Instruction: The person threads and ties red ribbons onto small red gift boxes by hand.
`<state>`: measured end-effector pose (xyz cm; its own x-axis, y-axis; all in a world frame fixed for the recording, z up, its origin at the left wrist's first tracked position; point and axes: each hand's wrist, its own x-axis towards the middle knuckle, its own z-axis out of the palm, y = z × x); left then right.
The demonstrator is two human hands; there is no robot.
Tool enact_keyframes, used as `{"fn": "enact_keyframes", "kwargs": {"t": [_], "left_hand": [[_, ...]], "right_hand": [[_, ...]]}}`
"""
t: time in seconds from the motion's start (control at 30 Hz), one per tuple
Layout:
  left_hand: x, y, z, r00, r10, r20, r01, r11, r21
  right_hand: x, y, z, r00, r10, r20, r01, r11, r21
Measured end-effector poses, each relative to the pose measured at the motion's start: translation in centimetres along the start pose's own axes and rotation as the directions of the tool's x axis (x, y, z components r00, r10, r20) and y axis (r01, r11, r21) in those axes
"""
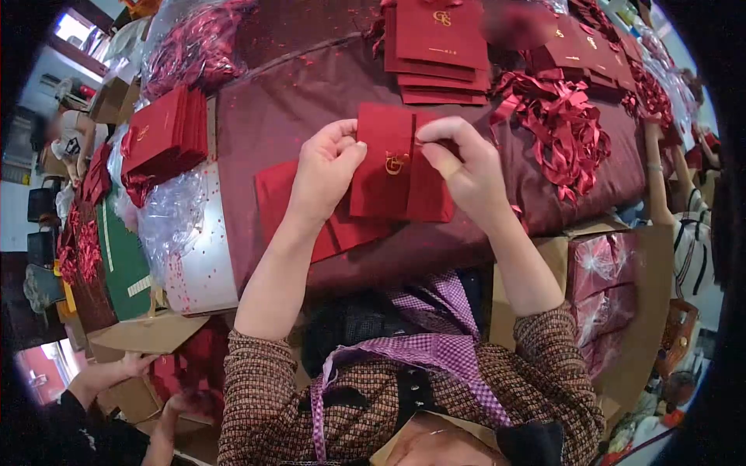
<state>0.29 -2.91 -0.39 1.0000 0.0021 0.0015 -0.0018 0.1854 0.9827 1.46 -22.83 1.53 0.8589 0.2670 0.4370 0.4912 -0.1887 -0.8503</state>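
Pinching a red bag [381, 190], both hands [330, 163], curled nearly closed, hide bits of its edges.

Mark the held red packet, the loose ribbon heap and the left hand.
Held red packet [395, 163]: head view, on the front's gold emblem.
Loose ribbon heap [561, 128]: head view, around its middle.
Left hand [329, 169]: head view, near the thumb's base.

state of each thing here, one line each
red bag: held up, gold logo showing
left hand: closed on its left edge
right hand: closed at its upper right
red bags underneath: lying flat
far stack: piled
red ribbons: loosely heaped
right carton: open
red packs inside: plastic-wrapped
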Motion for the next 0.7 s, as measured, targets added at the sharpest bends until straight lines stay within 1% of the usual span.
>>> {"fn": "enact_keyframes", "kwargs": {"t": [0.03,0.1,0.17,0.23,0.3,0.33,0.4,0.43,0.5,0.6,0.7], "left_hand": [[-0.1,0.2,0.1,1.000,-0.005,0.001,0.005,1.000,-0.001],[-0.2,0.7,0.1,0.999,0.029,-0.020,-0.029,1.000,-0.009],[-0.4,1.1,0.2,0.999,0.036,-0.034,-0.037,0.999,-0.013],[-0.4,1.3,0.4,0.998,0.045,-0.051,-0.046,0.999,-0.019],[-0.4,1.4,0.4,0.995,0.061,-0.084,-0.065,0.997,-0.040],[-0.4,1.5,0.3,0.994,0.059,-0.088,-0.062,0.997,-0.038],[-0.3,1.6,0.0,0.993,0.071,-0.098,-0.071,0.997,0.002],[-0.3,1.5,-0.3,0.992,0.071,-0.102,-0.071,0.997,0.006],[0.0,1.3,-0.6,0.985,0.107,-0.135,-0.102,0.994,0.041],[-0.2,1.9,-0.3,0.982,0.096,-0.161,-0.091,0.995,0.039],[-0.3,1.7,-0.4,0.984,0.093,-0.154,-0.085,0.995,0.061]], "right_hand": [[0.6,0.3,0.7,0.999,-0.038,0.019,0.039,0.998,-0.040],[1.6,1.0,1.8,0.999,-0.039,0.007,0.039,0.999,-0.030],[2.3,1.6,2.6,0.998,-0.056,-0.017,0.054,0.994,-0.097],[3.0,1.8,3.0,0.997,-0.071,-0.022,0.068,0.993,-0.098],[3.7,2.2,3.4,0.982,-0.188,-0.011,0.186,0.975,-0.124],[4.1,2.3,3.6,0.982,-0.186,-0.009,0.184,0.976,-0.120],[4.8,2.4,4.0,0.966,-0.257,0.025,0.258,0.960,-0.113],[5.1,2.2,4.2,0.966,-0.257,0.026,0.259,0.960,-0.107],[5.6,1.9,4.4,0.952,-0.290,0.095,0.303,0.931,-0.201],[5.5,1.9,4.8,0.952,-0.287,0.105,0.304,0.926,-0.224],[5.4,1.9,5.1,0.956,-0.275,0.099,0.291,0.929,-0.228]]}}
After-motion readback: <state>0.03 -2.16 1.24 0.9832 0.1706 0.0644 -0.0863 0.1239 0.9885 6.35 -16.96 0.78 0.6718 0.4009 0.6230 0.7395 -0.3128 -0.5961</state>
